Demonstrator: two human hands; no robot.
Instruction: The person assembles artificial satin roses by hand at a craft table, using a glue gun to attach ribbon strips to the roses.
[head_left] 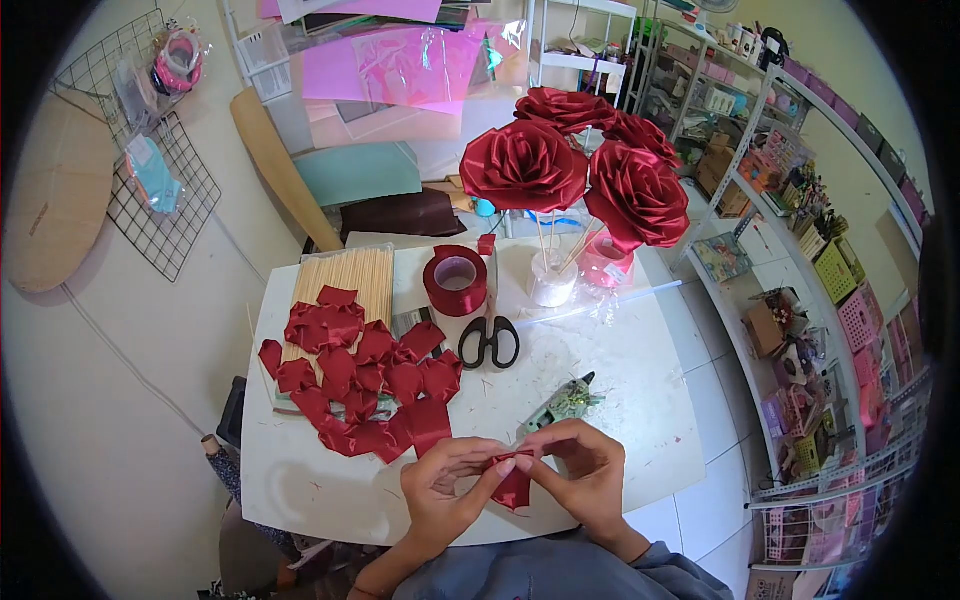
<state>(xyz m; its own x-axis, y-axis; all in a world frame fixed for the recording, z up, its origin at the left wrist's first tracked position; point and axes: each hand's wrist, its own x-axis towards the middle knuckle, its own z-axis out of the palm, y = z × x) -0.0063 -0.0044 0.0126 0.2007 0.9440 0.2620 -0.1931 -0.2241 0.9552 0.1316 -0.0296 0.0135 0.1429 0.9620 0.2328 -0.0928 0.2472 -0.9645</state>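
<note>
Near the front edge of the table, a piece of dark red satin ribbon (513, 489) is pinched along its top edge by both hands. My left hand (447, 487) grips it from the left, thumb against fingers. From the right, my right hand (580, 474) holds the same edge, its thumb tip close to the left one. The ribbon's lower part hangs free between them. Just left of my left hand lies a pile of cut red ribbon pieces (372, 372), some shaped like petals. Beyond my right hand rests a green glue gun (566, 402).
Black-handled scissors (490, 343) lie mid-table below a red ribbon roll (455, 281). Thin wooden sticks (345, 275) sit under the pile. Red ribbon roses (526, 167) stand on sticks in a white holder (552, 280) at the back. Loaded shelves (800, 330) line the right.
</note>
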